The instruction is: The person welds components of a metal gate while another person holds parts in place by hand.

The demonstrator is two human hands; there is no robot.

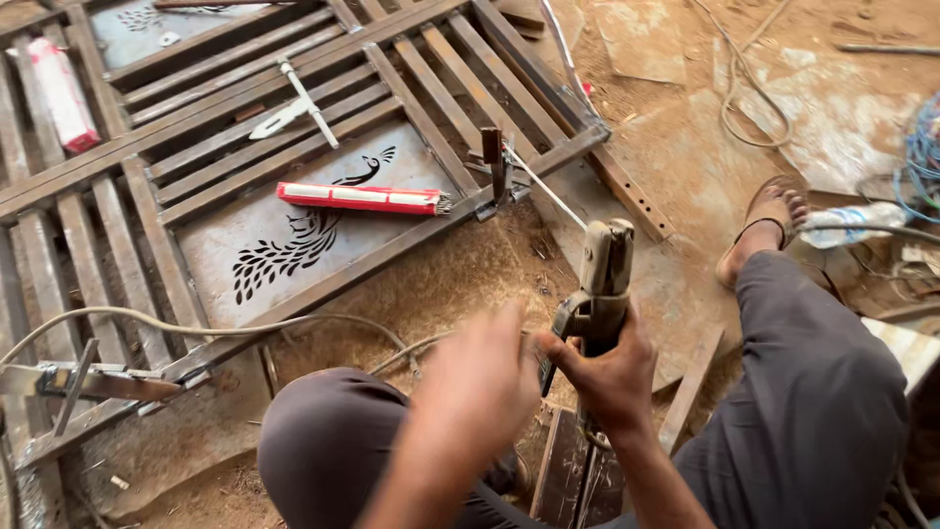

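Right hand grips the welding electrode holder, its rod reaching toward the steel gate frame; the blurred left hand looks open, though unclear. Steadying the holder before touching the joint seems wise.

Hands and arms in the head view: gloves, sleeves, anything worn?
Both are bare: no gloves, sleeves, watch or rings visible. The left hand is motion-blurred, so fine detail cannot be told. The right hand and its forearm show sharply, uncovered down to the frame edge.
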